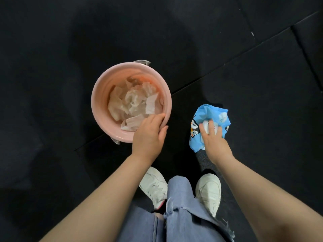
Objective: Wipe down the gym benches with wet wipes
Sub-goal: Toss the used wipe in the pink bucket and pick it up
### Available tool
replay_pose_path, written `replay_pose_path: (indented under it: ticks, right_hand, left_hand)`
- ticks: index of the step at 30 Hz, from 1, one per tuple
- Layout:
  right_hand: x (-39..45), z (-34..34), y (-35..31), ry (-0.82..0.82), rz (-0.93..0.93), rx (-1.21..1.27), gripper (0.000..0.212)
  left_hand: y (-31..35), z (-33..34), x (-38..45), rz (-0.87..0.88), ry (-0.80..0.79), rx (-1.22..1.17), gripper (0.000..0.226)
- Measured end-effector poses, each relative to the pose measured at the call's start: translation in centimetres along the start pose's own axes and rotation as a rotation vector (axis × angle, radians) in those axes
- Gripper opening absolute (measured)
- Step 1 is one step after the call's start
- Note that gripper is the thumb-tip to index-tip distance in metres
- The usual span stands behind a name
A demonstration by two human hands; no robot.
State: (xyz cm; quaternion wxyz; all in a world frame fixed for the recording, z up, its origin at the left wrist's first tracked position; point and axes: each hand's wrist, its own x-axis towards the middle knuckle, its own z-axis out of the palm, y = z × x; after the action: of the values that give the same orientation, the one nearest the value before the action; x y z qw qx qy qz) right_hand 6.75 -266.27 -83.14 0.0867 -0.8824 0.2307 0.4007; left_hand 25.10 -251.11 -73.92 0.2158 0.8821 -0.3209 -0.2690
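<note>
A pink bucket (102,88) stands on the black floor, with several crumpled used wipes (134,100) inside. My left hand (148,135) grips the bucket's near rim, fingers curled over the edge and thumb outside. To the right a blue wet-wipe pack (214,116) with a penguin print lies on the floor. My right hand (212,137) rests on top of the pack, fingers spread over its white flap. No gym bench is in view.
Black rubber floor mats (262,84) with seams running diagonally surround everything. My two white sneakers (208,191) and blue jeans (180,215) are at the bottom centre, just behind the bucket and the pack.
</note>
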Motion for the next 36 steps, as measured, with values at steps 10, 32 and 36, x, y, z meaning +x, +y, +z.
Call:
replay_pose_path:
  ticks: [10,32,36]
  right_hand:
    - [-5.1,-6.2,2.5,0.100,0.023,0.400,0.046]
    - [-46.6,-32.7,10.6,0.251,0.415,0.682,0.033]
    - [-53.7,-34.9,10.1,0.309,0.504,0.674,0.048]
  left_hand:
    - [3.0,-4.6,-0.3,-0.119,-0.008,0.107,0.016]
    - [33.7,-31.1,-17.1,0.358,-0.136,0.269,0.023]
    - [36.7,-36.2,-19.5,0.580,-0.078,0.301,0.031]
